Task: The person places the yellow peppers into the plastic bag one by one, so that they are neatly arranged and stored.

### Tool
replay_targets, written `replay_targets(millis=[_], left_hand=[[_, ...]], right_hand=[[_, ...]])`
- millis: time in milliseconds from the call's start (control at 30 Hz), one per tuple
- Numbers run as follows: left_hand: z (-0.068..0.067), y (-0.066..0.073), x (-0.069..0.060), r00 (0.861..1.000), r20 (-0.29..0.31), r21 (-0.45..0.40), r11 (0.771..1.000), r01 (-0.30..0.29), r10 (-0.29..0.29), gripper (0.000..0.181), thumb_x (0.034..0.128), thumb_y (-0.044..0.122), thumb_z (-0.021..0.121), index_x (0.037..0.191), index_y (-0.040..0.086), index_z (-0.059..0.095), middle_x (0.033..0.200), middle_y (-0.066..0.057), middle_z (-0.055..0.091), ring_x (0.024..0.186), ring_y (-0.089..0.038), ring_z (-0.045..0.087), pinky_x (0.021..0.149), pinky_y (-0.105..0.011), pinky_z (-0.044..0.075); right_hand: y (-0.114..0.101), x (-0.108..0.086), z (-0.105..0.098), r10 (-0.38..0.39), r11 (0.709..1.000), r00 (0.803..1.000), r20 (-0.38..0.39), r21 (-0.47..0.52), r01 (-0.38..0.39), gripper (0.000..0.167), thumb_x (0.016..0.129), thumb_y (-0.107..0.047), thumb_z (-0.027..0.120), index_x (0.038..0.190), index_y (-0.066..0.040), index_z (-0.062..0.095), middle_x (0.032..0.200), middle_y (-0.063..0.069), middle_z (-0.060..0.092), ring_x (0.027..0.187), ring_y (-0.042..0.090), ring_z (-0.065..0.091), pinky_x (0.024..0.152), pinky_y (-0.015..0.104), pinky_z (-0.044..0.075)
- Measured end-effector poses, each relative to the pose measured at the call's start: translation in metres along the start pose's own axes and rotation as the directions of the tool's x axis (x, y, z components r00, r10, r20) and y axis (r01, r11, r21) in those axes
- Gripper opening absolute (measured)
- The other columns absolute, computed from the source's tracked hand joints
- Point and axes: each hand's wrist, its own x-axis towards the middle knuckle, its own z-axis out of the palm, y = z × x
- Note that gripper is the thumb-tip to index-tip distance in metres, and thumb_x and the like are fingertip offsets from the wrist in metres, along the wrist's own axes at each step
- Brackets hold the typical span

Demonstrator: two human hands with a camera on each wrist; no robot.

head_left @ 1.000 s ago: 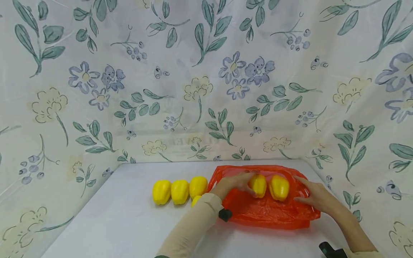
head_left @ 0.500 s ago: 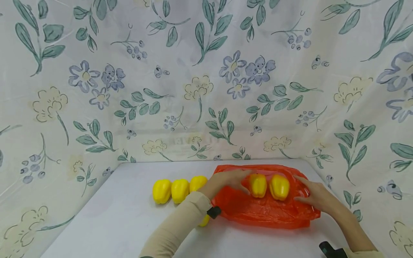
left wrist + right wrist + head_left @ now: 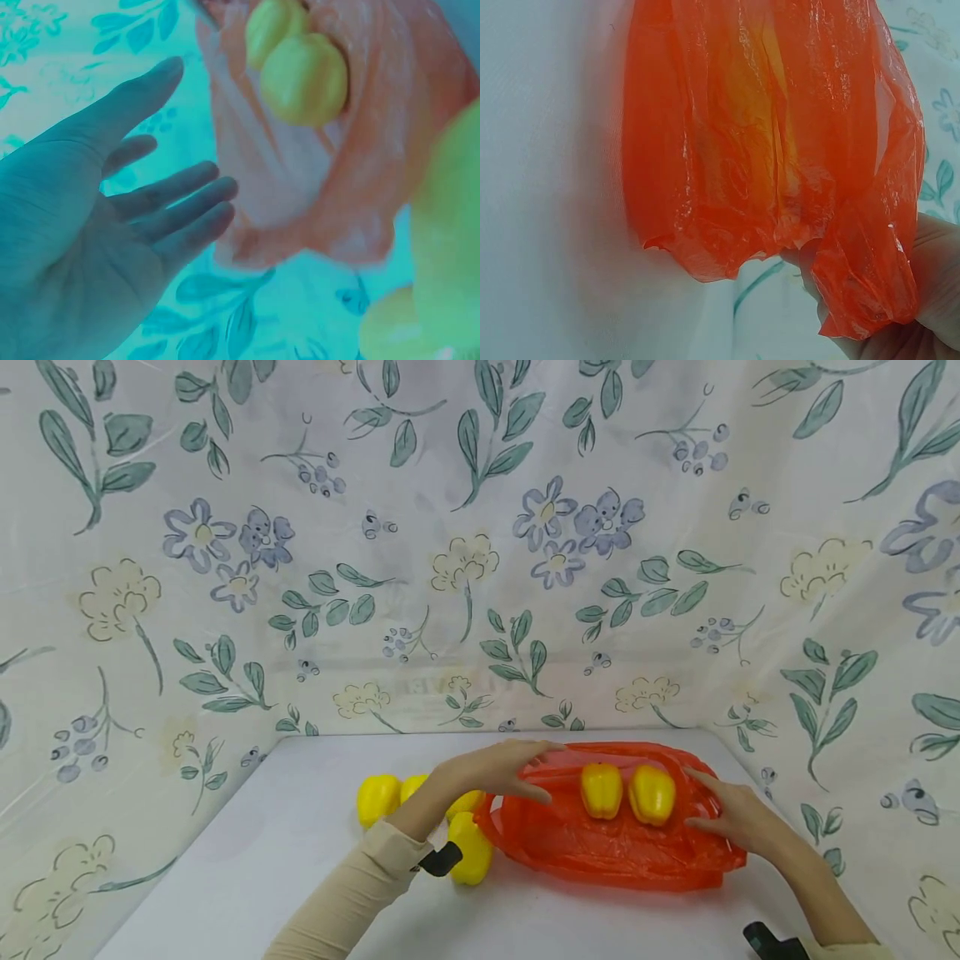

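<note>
Floral sheeting [image 3: 465, 643] hangs behind the pale counter [image 3: 247, 868], where we see a red bag [image 3: 600, 852] towards the far right corner. Two yellow peppers [image 3: 602, 792] sit side by side in its wide mouth (from the right wrist, we catch yellow glowing through the thin plastic). Our right grip [image 3: 738, 818] grasps the bag's right end; our left grip [image 3: 491, 770] is released, its fingers loosely extended by the bag's left end. More yellow peppers [image 3: 378, 800] rest left of the bag, some partly hidden by our left sleeve [image 3: 352, 889], one lying closer to the counter's front edge.
</note>
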Motion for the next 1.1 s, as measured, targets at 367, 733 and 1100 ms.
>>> replay_targets(millis=[367, 733, 1100], left_hand=[[-0.014, -0.031, -0.053, 0.981, -0.186, -0.037, 0.998, 0.058, -0.064, 0.071, 0.0863, 0.037, 0.074, 0.148, 0.034, 0.039, 0.149, 0.003, 0.048, 0.132, -0.018, 0.048, 0.103, -0.043, 0.050], [0.004, -0.057, -0.093, 0.974, -0.181, -0.104, 0.988, 0.119, -0.136, 0.070, 0.0849, 0.041, 0.074, 0.146, 0.034, 0.042, 0.143, -0.002, 0.052, 0.129, -0.026, 0.051, 0.103, -0.051, 0.049], [0.028, -0.070, -0.114, 0.983, -0.125, -0.142, 0.983, 0.114, -0.132, 0.079, 0.0808, 0.046, 0.077, 0.147, 0.022, 0.043, 0.144, -0.006, 0.052, 0.128, -0.028, 0.053, 0.101, -0.053, 0.050]], right_hand=[[0.002, 0.002, 0.001, -0.013, 1.000, 1.000, -0.015, -0.016, 0.013, 0.086, 0.079, -0.025, 0.080, 0.147, 0.002, 0.035, 0.127, 0.033, 0.056, 0.091, 0.024, 0.064, 0.066, 0.032, 0.061], [0.000, 0.001, 0.000, -0.005, 1.000, 1.000, -0.009, -0.016, 0.005, 0.086, 0.080, -0.026, 0.080, 0.147, 0.002, 0.035, 0.128, 0.034, 0.055, 0.092, 0.025, 0.064, 0.066, 0.031, 0.061], [0.002, -0.001, 0.000, -0.011, 1.000, 1.000, -0.014, -0.013, 0.011, 0.086, 0.080, -0.027, 0.080, 0.147, 0.002, 0.036, 0.129, 0.033, 0.056, 0.096, 0.030, 0.065, 0.067, 0.033, 0.061]])
